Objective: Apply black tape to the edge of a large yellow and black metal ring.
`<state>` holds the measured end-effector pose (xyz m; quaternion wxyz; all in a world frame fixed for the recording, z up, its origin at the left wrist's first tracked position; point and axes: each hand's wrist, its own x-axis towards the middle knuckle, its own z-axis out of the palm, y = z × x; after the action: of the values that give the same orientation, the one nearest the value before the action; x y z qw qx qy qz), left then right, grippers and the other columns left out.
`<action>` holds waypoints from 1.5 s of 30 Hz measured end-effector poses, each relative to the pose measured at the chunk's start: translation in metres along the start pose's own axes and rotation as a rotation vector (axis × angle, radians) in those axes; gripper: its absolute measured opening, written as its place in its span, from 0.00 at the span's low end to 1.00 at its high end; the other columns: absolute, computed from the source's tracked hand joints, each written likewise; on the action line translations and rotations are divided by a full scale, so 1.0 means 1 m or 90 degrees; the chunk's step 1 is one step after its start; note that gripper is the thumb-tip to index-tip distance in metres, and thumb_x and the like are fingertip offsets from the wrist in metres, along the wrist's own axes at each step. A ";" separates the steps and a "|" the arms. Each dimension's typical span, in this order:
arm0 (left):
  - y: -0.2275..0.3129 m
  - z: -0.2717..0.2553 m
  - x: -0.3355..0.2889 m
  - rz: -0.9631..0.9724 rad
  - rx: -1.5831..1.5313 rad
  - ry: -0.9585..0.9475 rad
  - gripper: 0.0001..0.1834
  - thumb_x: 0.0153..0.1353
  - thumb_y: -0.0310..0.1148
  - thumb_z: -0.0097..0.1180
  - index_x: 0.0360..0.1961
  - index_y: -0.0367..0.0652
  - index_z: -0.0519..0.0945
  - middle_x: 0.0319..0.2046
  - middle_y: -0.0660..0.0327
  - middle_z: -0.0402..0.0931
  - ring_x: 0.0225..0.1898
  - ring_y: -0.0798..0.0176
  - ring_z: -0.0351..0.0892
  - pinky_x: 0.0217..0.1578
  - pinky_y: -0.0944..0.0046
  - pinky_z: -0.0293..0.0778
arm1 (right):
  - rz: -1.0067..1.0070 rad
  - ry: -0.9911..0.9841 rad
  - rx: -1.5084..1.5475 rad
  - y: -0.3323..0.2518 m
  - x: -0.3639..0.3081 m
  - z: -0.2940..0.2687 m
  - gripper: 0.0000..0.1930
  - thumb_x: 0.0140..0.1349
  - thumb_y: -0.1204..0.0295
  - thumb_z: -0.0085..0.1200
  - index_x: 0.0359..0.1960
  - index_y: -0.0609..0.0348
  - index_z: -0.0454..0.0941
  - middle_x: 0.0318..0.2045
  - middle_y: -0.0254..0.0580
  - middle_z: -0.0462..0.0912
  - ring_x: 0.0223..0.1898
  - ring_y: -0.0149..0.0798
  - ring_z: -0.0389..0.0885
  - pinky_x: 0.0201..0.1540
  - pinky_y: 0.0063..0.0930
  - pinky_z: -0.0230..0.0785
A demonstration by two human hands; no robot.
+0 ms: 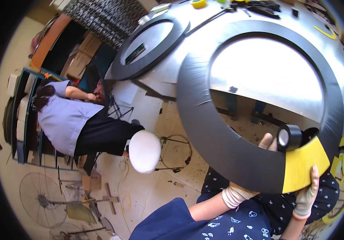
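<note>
A large flat ring (204, 132) wrapped in black leans across my lap and against the metal table. Part of its lower right is a yellow section (304, 168). My left hand (238, 195), in a pale glove, grips the lower part of the ring from behind, its fingertips showing over the inner edge. My right hand (308, 196), gloved too, clasps the outer edge at the yellow section with the thumb in front; its other fingers are mostly hidden. A roll of black tape (290, 138) is at the inner edge, just above the yellow section.
On the metal table (160, 86) lie a second black ring (126, 74), a yellow tape roll (198, 3) and dark scraps (264, 8). At left, a person (70, 116) bends beside shelves. Nearby are a white round stool (144, 152) and a standing fan (42, 200).
</note>
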<state>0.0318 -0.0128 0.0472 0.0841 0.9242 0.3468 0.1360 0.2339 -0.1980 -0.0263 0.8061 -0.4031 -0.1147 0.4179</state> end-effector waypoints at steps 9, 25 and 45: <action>-0.061 -0.025 0.043 0.134 0.026 0.129 0.23 0.62 0.35 0.52 0.59 0.39 0.74 0.66 0.54 0.69 0.72 0.49 0.61 0.65 0.48 0.65 | 0.480 -0.309 -0.288 -0.074 0.019 0.122 0.43 0.65 0.44 0.56 0.64 0.75 0.63 0.36 0.66 0.84 0.29 0.51 0.88 0.24 0.25 0.81; -0.053 -0.008 0.035 0.128 0.127 0.102 0.35 0.71 0.46 0.44 0.75 0.47 0.55 0.76 0.62 0.54 0.75 0.58 0.53 0.72 0.55 0.54 | 0.110 -0.277 -0.318 -0.065 0.067 0.223 0.24 0.71 0.65 0.53 0.58 0.74 0.67 0.37 0.42 0.84 0.21 0.24 0.81 0.17 0.17 0.73; -0.099 0.044 0.003 0.059 -0.254 0.037 0.33 0.75 0.45 0.37 0.77 0.44 0.50 0.77 0.63 0.50 0.77 0.63 0.49 0.74 0.63 0.47 | 0.322 -0.190 -0.438 -0.018 0.053 0.117 0.13 0.63 0.70 0.57 0.44 0.68 0.78 0.24 0.43 0.83 0.19 0.30 0.80 0.23 0.19 0.71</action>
<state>-0.0132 0.0606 -0.0186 0.2489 0.8999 0.2723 0.2325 0.2167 -0.0986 0.0547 0.4724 -0.5983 -0.2601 0.5926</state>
